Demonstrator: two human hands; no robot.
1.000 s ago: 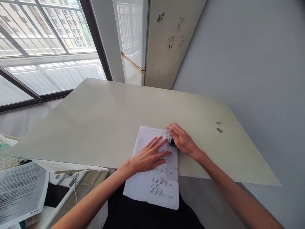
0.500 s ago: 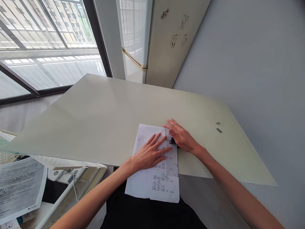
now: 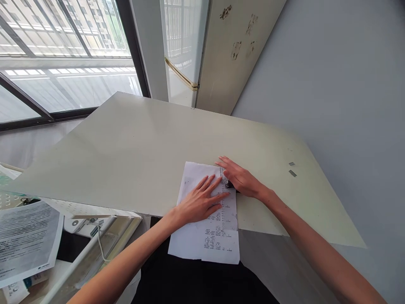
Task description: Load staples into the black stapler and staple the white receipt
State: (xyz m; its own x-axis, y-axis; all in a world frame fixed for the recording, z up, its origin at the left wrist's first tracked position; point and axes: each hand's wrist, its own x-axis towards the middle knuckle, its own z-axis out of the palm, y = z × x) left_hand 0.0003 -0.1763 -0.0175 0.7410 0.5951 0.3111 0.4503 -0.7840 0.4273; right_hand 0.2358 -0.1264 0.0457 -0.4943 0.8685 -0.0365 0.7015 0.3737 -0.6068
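Printed sheets of white paper (image 3: 186,236) lie at the front edge of the table, their near end hanging over it. My left hand (image 3: 201,202) rests flat on the paper with its fingers spread. At the paper's right edge, my right hand (image 3: 242,179) is over a small black stapler (image 3: 230,185), palm down on it and fingers stretched toward the upper left. Only the stapler's front end shows, over the print; the rest is hidden under the hand.
The pale table (image 3: 142,147) spreads out ahead, with small grey tape bits (image 3: 292,173) at its right. Left and below, a white rack (image 3: 79,257) holds a printed sheet (image 3: 28,240) and a cable. Beyond the table stands a refrigerator (image 3: 215,63) near a window.
My right hand has shifted slightly and lies a little flatter over the stapler. My left hand stays on the paper. The camera view has tilted slightly.
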